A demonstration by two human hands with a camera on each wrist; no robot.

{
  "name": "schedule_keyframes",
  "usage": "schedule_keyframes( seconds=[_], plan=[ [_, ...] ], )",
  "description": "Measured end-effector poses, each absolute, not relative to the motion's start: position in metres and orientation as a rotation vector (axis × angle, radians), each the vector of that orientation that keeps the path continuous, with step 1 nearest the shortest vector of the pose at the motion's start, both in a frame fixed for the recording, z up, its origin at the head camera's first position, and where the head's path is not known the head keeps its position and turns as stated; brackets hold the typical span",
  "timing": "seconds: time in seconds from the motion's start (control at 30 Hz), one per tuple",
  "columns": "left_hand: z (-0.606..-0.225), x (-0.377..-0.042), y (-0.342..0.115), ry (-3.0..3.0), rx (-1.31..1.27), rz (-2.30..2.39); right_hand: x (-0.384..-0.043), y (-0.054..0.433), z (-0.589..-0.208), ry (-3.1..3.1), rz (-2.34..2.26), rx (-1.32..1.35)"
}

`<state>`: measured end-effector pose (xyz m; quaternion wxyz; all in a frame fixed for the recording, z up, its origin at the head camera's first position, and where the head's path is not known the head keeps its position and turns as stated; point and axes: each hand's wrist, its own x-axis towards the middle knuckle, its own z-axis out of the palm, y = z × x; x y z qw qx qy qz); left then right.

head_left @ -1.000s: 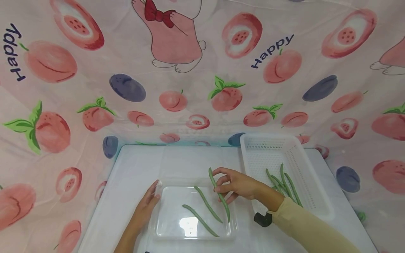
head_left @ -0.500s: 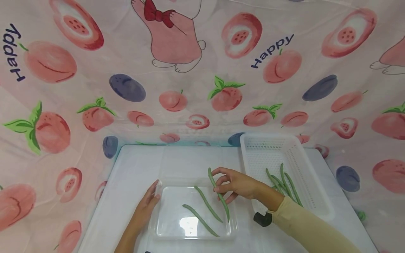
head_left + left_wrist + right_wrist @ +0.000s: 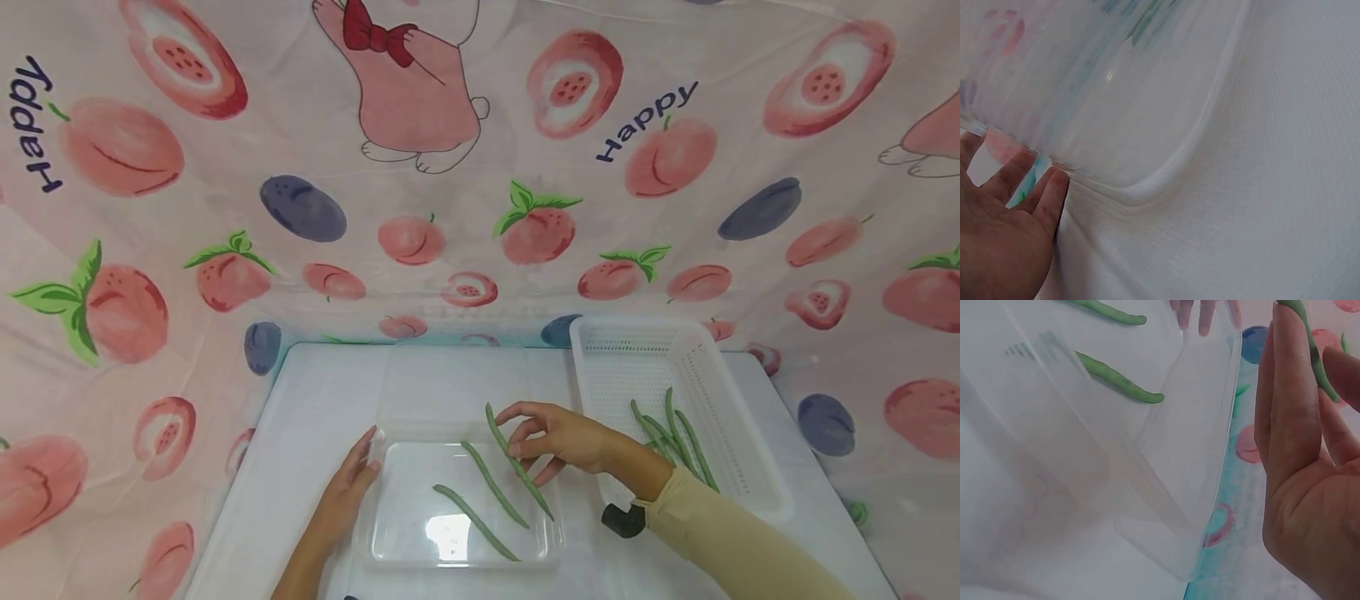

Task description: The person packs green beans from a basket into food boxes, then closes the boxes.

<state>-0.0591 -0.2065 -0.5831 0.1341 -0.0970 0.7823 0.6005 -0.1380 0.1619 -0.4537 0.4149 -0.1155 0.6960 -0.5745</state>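
My right hand (image 3: 558,437) pinches a green bean (image 3: 521,471) between thumb and fingers, tilted over the right side of a clear plastic container (image 3: 457,567). In the right wrist view the held bean (image 3: 1313,347) shows beyond the fingers. Two more green beans, an upper one (image 3: 491,483) and a lower one (image 3: 472,521), lie slanted inside the container. My left hand (image 3: 343,492) rests at the container's left side. The left wrist view shows this hand (image 3: 1013,212) with extended fingers touching the container's edge (image 3: 1141,184).
A white perforated basket (image 3: 738,392) with several green beans (image 3: 678,433) stands to the right. A white cloth (image 3: 330,383) covers the table. Behind and beside it hangs a fruit-print curtain (image 3: 465,200). A black object (image 3: 624,520) sits at the right wrist.
The bean in my right hand has tilted further, its upper end moving left and its lower end right. The right fingers have shifted slightly. My left hand stays where it was.
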Motion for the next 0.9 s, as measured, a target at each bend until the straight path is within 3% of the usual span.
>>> schedule_keyframes(
  seconds=[0.9],
  plan=[
    [-0.581, -0.059, -0.206, 2.265, -0.263, 1.746, -0.144, 0.187, -0.443, 1.735, -1.518, -0.312]
  ],
)
